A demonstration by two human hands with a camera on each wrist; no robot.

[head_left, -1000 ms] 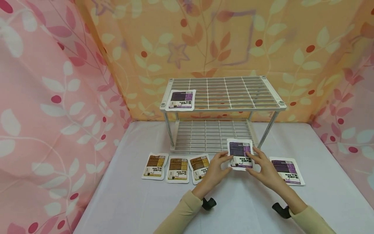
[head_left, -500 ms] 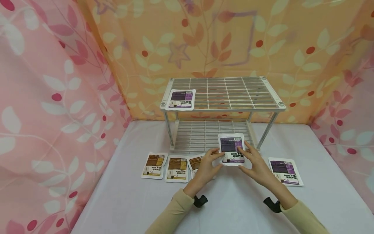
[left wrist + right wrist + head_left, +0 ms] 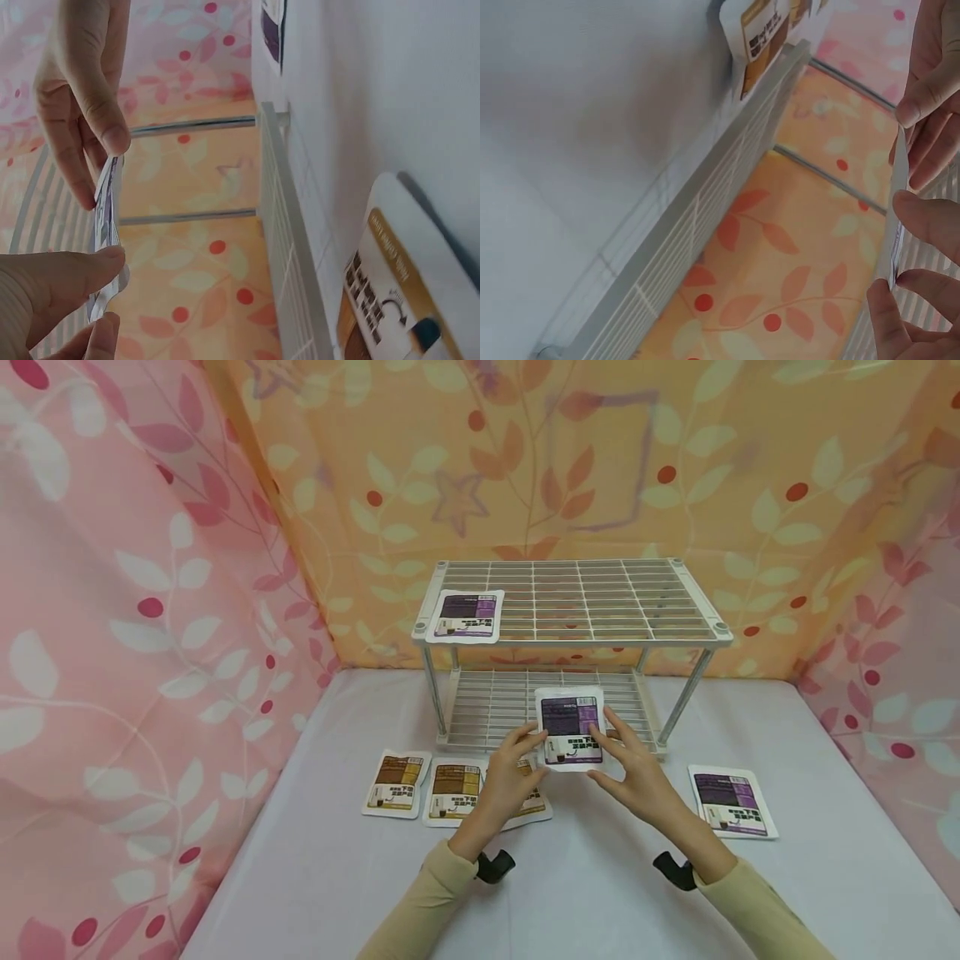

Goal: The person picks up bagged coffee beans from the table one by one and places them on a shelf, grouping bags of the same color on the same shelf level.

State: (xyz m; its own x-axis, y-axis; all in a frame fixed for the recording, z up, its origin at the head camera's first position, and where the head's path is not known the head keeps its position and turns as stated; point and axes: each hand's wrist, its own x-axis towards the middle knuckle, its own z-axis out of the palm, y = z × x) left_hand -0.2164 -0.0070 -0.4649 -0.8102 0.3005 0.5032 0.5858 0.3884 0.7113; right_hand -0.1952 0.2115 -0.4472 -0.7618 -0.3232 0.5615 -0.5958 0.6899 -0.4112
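Note:
Both hands hold a flat white packet with a purple printed label (image 3: 566,727) in the air, in front of the lower shelf in the head view. My left hand (image 3: 502,785) pinches its left edge between thumb and fingers. At the opposite edge, my right hand (image 3: 643,781) grips it the same way. From the left wrist view the packet (image 3: 107,214) shows nearly edge-on between the two hands. The right wrist view also shows the packet's (image 3: 897,225) thin side, with fingertips at both ends.
A white two-tier wire rack (image 3: 600,639) stands at the back, a purple packet (image 3: 465,617) on its top left corner. Brown packets (image 3: 392,785) lie in a row on the white table (image 3: 300,868), the rightmost partly behind my left hand. Another purple packet (image 3: 733,802) lies right.
Both hands have carried the purple packet leftward and a little up, towards the rack. The rack and the packets lying about have stayed in place.

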